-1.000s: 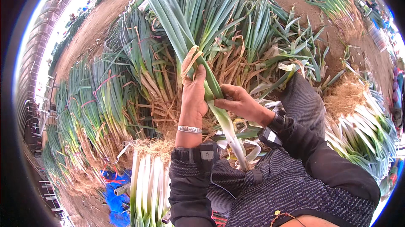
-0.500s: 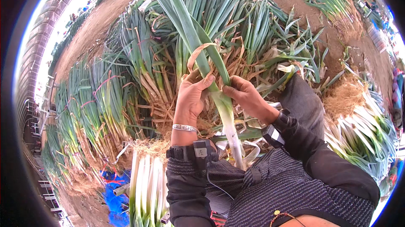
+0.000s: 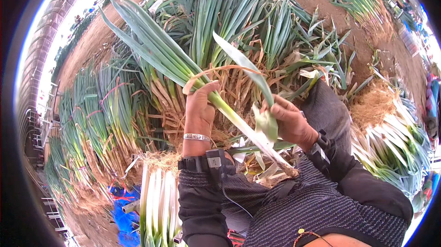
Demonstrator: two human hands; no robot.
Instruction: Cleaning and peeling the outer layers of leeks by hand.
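Observation:
My left hand (image 3: 200, 111) is closed around a long leek (image 3: 236, 120) at the point where its white stem turns to green leaves. The leek slants, its leaves fanned to the upper left and its root end low at the right, by my lap. Pinched in my right hand (image 3: 293, 122) is a broad outer leaf (image 3: 255, 78), bent away from the stem. Its pale base hangs beside the leek; whether it is still joined cannot be made out. A dry brown strip (image 3: 225, 68) curls across from the leek above my left hand.
Bundled leeks stand in rows at the left (image 3: 98, 114) and ahead (image 3: 220, 22). White-stemmed leeks lie roots-up near my left forearm (image 3: 158, 196), and another pile sits at the right (image 3: 390, 139). Peeled scraps (image 3: 257, 166) cover the ground before me. Blue sheeting (image 3: 126, 217) lies lower left.
The leek has tilted, its leaves swinging left and its root end right. My right hand has pulled the outer leaf away from the stem, moving right and slightly down.

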